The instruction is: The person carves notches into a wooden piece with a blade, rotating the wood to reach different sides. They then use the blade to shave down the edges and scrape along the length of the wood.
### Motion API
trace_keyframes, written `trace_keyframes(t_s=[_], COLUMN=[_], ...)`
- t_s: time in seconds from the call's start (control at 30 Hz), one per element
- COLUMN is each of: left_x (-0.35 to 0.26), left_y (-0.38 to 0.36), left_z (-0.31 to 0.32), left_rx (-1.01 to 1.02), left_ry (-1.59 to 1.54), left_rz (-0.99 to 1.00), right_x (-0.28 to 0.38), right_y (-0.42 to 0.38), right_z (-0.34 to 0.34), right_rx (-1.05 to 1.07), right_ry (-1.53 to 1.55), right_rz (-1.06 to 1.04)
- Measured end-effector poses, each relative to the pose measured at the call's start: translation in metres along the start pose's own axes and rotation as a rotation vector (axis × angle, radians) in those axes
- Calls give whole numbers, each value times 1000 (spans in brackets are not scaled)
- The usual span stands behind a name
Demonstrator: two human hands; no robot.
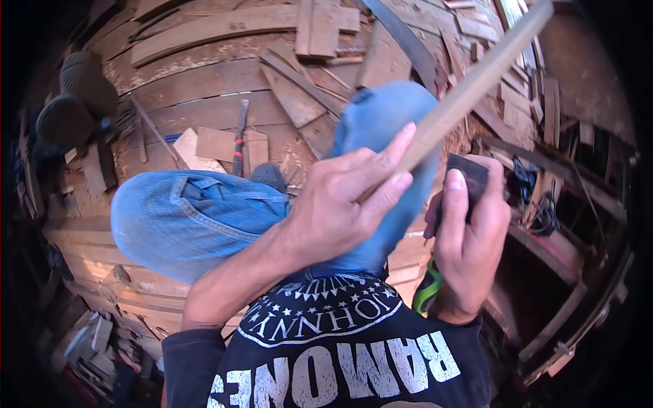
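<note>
My left hand (357, 187) is closed around the lower end of a long pale wooden stick (476, 85), which slants up to the right past my knee. Its index finger and thumb lie along the wood. In my right hand (473, 238) is a dark flat piece of what looks like sandpaper (469, 173), pinched under the thumb and apart from the stick. Beside my right wrist shows a green and black tool handle (427, 285), partly hidden by the arm.
A chisel with a red and black handle (239, 153) lies on the plank floor. Boards (224, 30) and shavings are scattered ahead, with a saw blade (408, 44) among them. Another person's shoes (88, 85) are at the left. Dark timber framing (564, 177) stands to the right.
</note>
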State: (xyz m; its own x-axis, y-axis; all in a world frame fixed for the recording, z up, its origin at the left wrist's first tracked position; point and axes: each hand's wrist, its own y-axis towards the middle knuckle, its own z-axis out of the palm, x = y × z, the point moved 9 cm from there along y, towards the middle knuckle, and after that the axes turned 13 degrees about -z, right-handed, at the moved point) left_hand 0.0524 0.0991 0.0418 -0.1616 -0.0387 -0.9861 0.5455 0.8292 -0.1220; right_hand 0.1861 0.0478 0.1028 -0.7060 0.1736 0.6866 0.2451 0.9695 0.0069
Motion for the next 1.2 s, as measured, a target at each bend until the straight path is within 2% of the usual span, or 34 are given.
trace_keyframes(t_s=[0.03,0.1,0.17,0.27,0.4,0.43,0.47,0.57,1.2], left_x=[0,11,8,7,3,4,4,5,3], left_y=[1,5,6,10,13,14,15,17,15], left_z=[8,22,18,27,39,40,42,45,47], left_rx=[-12,-4,-86,-57,-59,-55,-52,-46,-21], left_ry=[128,140,113,161,212,212,203,197,165], left_rz=[20,-11,47,25,23,15,8,-4,-18], right_x=[-8,-20,-22,-21,-25,-24,-31,-38,-39], right_y=[-8,-17,-18,-10,-4,-3,-4,-6,-9], right_z=[0,8,15,22,15,11,11,8,6], right_rx=[15,49,55,43,-83,-134,-91,-71,-77], right_ry=[-13,18,-2,-23,-50,-55,-33,-21,38], right_rz=[7,50,9,-12,-53,-82,15,55,40])
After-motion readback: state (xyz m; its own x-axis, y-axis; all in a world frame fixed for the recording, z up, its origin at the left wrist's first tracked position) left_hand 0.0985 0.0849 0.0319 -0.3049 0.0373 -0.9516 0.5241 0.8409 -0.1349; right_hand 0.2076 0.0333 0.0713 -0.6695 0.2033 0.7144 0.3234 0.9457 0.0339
